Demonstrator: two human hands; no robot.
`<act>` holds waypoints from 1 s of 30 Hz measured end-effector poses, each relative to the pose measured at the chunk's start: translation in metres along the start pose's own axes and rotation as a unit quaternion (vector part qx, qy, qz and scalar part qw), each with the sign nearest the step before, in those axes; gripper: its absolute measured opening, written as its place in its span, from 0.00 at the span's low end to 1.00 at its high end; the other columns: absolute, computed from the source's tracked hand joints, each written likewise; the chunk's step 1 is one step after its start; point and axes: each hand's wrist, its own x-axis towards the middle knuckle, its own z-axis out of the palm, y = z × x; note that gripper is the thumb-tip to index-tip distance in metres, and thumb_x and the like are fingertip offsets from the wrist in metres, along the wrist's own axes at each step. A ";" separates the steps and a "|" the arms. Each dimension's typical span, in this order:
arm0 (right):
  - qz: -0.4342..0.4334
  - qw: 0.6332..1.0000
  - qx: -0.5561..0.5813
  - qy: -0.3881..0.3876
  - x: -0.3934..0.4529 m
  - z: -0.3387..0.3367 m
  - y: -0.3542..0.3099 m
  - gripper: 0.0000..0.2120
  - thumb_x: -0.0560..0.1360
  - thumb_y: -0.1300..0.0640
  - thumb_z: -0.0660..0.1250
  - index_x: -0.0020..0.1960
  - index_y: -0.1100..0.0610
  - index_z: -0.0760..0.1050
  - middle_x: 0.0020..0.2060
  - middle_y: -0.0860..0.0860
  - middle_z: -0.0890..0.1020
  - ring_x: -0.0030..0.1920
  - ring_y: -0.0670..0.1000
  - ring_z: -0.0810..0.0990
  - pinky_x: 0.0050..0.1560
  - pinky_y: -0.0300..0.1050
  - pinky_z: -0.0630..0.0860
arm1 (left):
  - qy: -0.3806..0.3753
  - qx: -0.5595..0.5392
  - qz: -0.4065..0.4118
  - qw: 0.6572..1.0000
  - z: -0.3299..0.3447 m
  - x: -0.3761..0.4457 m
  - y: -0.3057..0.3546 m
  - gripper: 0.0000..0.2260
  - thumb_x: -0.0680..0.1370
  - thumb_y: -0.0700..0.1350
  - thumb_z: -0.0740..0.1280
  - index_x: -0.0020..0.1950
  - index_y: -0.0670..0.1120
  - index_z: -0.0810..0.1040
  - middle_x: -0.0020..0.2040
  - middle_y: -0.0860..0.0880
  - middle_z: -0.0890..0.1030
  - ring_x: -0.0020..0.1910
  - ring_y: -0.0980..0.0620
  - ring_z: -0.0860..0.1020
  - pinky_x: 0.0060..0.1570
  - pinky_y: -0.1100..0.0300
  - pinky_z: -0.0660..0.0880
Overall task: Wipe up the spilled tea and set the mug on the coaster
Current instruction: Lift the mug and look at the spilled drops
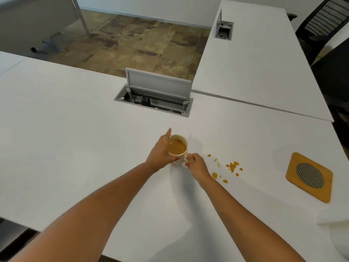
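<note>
Head view shows both hands gripping the tea-filled mug [177, 147] mid-table: left hand [160, 154] wraps its side, right hand [196, 164] pinches the handle; the coaster [294, 176] lies toward the table's right edge, beyond the spilled tea [232, 166].

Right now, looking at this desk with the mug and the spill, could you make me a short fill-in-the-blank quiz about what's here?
1. The mug is gripped by ____ hands, the left hand and the right hand.
2. The spilled tea lies between the mug and the ____.
3. The wooden coaster has nothing on it; the mug stands on the ____.
4. The hatch of the cable box beyond the mug stands ____.

Missing words: both; coaster; table; open
</note>
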 end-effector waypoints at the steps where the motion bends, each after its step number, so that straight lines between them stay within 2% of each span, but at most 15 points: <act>1: -0.001 1.000 -0.005 -0.003 0.001 0.003 -0.002 0.16 0.81 0.52 0.53 0.59 0.62 0.71 0.57 0.58 0.78 0.55 0.56 0.79 0.60 0.50 0.75 | 0.003 -0.002 -0.004 1.000 -0.003 0.000 -0.003 0.50 0.63 0.54 0.77 0.75 0.51 0.48 0.71 0.47 0.65 0.69 0.48 0.65 0.61 0.54 0.68; 12: 0.011 1.000 -0.023 -0.002 0.009 0.024 -0.006 0.19 0.82 0.51 0.50 0.58 0.64 0.71 0.56 0.61 0.78 0.56 0.57 0.78 0.61 0.51 0.74 | 0.003 -0.001 -0.023 1.000 -0.010 0.000 -0.022 0.50 0.64 0.53 0.77 0.75 0.51 0.47 0.71 0.46 0.64 0.68 0.47 0.66 0.60 0.56 0.68; 16: 0.014 1.000 -0.016 -0.001 0.010 0.026 -0.004 0.19 0.82 0.51 0.51 0.57 0.65 0.72 0.55 0.61 0.78 0.55 0.58 0.78 0.61 0.52 0.74 | -0.002 0.001 -0.024 1.000 -0.010 -0.001 -0.025 0.50 0.64 0.52 0.77 0.75 0.51 0.47 0.71 0.46 0.64 0.69 0.47 0.65 0.61 0.53 0.68; 22: 0.007 1.000 -0.008 0.008 0.010 0.024 0.005 0.17 0.81 0.53 0.52 0.56 0.64 0.73 0.54 0.61 0.79 0.53 0.57 0.79 0.53 0.44 0.75 | -0.016 0.017 -0.027 0.999 -0.010 -0.002 -0.022 0.52 0.64 0.52 0.77 0.75 0.50 0.43 0.71 0.45 0.64 0.68 0.46 0.66 0.62 0.52 0.68; 27: 0.020 0.995 0.056 0.074 0.011 0.002 0.010 0.16 0.81 0.53 0.54 0.57 0.63 0.73 0.58 0.58 0.76 0.54 0.57 0.79 0.58 0.51 0.75 | -0.027 -0.008 -0.045 0.999 -0.010 -0.002 -0.020 0.54 0.64 0.53 0.77 0.75 0.47 0.41 0.72 0.45 0.62 0.71 0.45 0.63 0.65 0.52 0.65; 30: 0.046 0.990 0.072 0.111 0.009 -0.020 0.025 0.16 0.81 0.53 0.53 0.57 0.62 0.73 0.60 0.58 0.75 0.55 0.58 0.79 0.61 0.56 0.73 | 0.008 -0.016 -0.054 0.998 -0.006 -0.009 -0.017 0.50 0.66 0.55 0.75 0.76 0.45 0.44 0.75 0.44 0.58 0.72 0.45 0.59 0.66 0.53 0.63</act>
